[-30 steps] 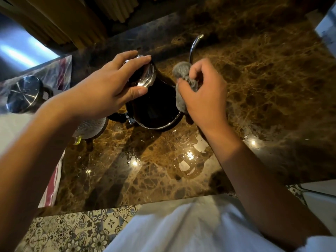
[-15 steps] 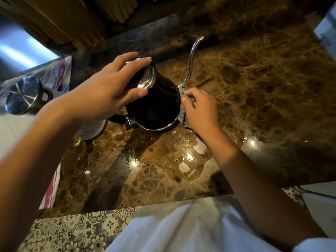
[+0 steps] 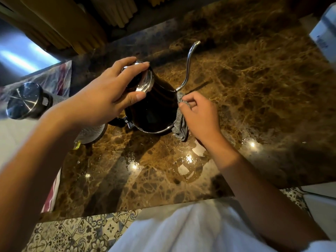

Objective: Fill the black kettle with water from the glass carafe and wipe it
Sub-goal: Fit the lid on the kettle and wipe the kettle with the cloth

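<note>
A black kettle (image 3: 154, 110) with a thin silver gooseneck spout (image 3: 189, 64) stands on the brown marble counter (image 3: 254, 91). My left hand (image 3: 107, 99) grips its shiny silver lid (image 3: 143, 79) from above, fingers and thumb curled round the rim. My right hand (image 3: 198, 113) pinches a grey cloth (image 3: 180, 124) and presses it against the kettle's right side near the spout's base. The kettle's handle points left, mostly hidden under my left hand. A glass vessel (image 3: 91, 135), partly hidden under my left wrist, stands left of the kettle.
A steel-lidded mug (image 3: 27, 100) stands at the far left on a striped towel (image 3: 54, 80). Water drops and wet patches (image 3: 189, 160) lie on the counter in front of the kettle. A white box (image 3: 323, 33) is at the far right. Yellow curtains hang behind.
My right hand came down with the cloth from beside the spout to the kettle's lower right side and now rubs there. My left hand stayed on the lid.
</note>
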Tool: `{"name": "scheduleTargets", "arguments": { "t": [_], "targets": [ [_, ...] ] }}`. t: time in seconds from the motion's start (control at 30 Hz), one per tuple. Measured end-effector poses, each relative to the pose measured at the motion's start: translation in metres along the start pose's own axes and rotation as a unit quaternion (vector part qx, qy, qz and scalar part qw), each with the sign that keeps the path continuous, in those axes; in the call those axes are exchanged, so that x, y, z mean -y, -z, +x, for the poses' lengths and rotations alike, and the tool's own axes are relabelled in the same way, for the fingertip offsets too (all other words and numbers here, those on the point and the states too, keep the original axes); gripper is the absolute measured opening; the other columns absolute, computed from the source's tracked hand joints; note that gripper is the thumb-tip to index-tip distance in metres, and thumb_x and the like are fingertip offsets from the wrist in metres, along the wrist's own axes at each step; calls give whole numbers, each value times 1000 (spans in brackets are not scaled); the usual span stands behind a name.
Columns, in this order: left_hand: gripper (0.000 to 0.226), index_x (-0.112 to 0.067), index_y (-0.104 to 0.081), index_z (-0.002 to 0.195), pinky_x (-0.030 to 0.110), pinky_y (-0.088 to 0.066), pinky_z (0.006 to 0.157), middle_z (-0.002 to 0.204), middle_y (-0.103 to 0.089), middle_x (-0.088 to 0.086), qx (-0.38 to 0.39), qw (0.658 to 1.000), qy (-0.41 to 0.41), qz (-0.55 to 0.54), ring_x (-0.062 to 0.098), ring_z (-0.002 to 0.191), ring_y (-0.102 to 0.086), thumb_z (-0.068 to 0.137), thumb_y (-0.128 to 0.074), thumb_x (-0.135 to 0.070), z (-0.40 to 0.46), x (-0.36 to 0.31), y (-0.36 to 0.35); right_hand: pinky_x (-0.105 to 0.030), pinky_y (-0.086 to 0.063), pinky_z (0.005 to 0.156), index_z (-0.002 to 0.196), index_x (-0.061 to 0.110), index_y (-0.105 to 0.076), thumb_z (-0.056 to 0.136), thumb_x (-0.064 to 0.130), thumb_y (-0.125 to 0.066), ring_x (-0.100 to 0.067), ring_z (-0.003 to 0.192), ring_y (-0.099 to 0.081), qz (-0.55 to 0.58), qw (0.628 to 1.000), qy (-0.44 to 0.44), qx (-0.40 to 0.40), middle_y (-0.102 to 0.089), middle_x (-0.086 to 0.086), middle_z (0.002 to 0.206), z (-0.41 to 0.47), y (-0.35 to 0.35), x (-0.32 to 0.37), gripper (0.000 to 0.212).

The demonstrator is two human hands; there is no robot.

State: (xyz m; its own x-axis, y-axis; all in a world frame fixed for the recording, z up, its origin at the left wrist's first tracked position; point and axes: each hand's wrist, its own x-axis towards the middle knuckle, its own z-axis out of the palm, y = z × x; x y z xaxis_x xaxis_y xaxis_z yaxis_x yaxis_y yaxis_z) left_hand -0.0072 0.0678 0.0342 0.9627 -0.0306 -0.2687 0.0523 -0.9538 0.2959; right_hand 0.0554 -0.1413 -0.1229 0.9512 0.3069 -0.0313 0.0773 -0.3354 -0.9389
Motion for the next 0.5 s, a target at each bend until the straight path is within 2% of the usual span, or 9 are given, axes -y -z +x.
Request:
{"name": "scheduleTargets", "arguments": {
  "t": [0.1,0.13,0.2,0.27,0.37,0.43,0.5],
  "targets": [
    [73,-44,-21,160,47,-41,112,169,-15,-10,-7,1000,0,-1,26,150,-31,93,-39,-64,0,4,-1,-12,-41,59,95,22,-68,95,23,-70,2,64,-56,63,993,94,-41,-55,21,69,-10,-1,24,2],
    [70,-46,-22,160,43,-42,110,168,-16,-11,-12,1000,-1,-2,26,149,-32,94,-38,-64,1,5,-1,-10,-40,59,96,21,-68,94,22,-70,2,66,-56,71,989,124,-48,-56,21,72,-15,-5,34,3],
    [58,-48,-25,159,38,-40,106,168,-18,-11,-25,1000,-6,3,24,146,-36,102,-31,-62,2,7,-2,-14,-45,62,100,16,-71,94,18,-72,1,74,-59,66,983,161,-59,-63,17,86,-22,-16,47,7],
    [54,-47,-27,158,37,-39,105,167,-20,-9,-33,999,-10,5,24,145,-37,105,-30,-57,3,8,-2,-29,-55,69,106,11,-74,93,13,-74,-9,83,-65,49,980,182,-67,-70,1,97,-29,-27,51,13],
    [55,-44,-28,159,33,-36,105,167,-21,-7,-38,999,-9,4,22,146,-37,105,-31,-51,3,8,-4,-44,-55,63,106,7,-78,93,10,-75,-24,77,-67,-13,972,229,-52,-70,-8,92,-40,-40,41,14],
    [57,-41,-28,160,31,-35,105,167,-22,-6,-43,999,-10,6,22,146,-37,104,-32,-50,3,6,-5,-45,-53,56,106,8,-80,93,10,-75,-25,70,-66,-57,966,249,-32,-70,-9,89,-45,-44,33,13],
    [57,-38,-28,160,31,-36,104,167,-22,-5,-47,999,-11,8,23,145,-37,105,-32,-48,3,5,-6,-36,-50,51,102,11,-81,91,10,-76,-23,65,-65,-91,964,251,-12,-71,-7,87,-49,-44,27,12]
  ]
}}
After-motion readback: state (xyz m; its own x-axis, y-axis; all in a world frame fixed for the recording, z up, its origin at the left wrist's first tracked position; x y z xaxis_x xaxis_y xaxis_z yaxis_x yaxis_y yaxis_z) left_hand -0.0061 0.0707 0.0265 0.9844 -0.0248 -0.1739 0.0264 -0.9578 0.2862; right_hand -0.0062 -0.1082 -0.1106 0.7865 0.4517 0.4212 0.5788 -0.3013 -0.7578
